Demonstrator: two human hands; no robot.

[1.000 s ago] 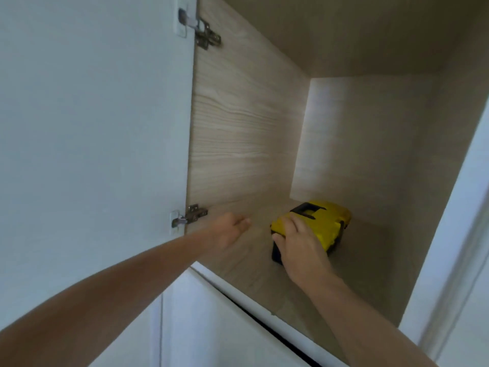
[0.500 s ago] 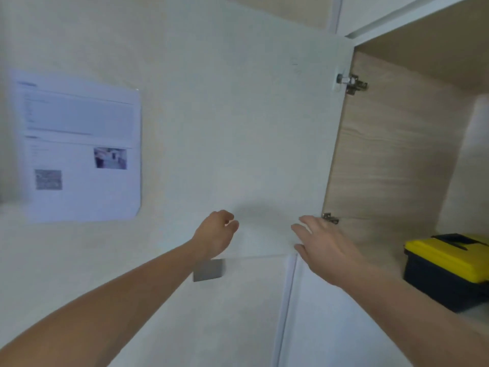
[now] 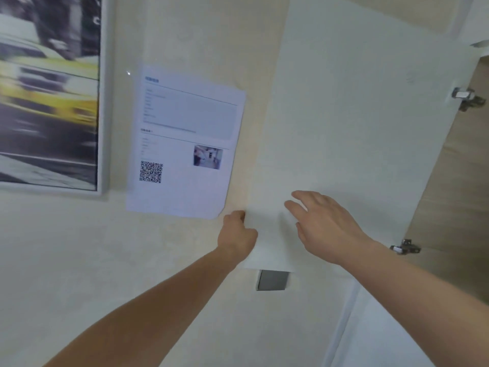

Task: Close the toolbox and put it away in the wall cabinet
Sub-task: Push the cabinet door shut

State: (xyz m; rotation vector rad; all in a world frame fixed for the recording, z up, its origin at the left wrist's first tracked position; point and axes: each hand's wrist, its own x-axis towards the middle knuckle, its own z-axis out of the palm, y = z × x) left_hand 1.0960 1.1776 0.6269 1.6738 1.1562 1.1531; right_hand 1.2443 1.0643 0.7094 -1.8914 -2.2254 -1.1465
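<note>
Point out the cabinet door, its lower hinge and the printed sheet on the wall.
cabinet door (image 3: 357,133), head view, middle of its white panel.
lower hinge (image 3: 404,247), head view, the metal arm.
printed sheet (image 3: 185,154), head view, centre of the page.

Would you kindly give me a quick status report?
Left hand gripping white cabinet door edge. Right hand open, flat against it. Door wide open. Toolbox out of view.

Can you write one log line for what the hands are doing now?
left hand: gripping cabinet door edge | right hand: open, flat near door | door: open
</note>
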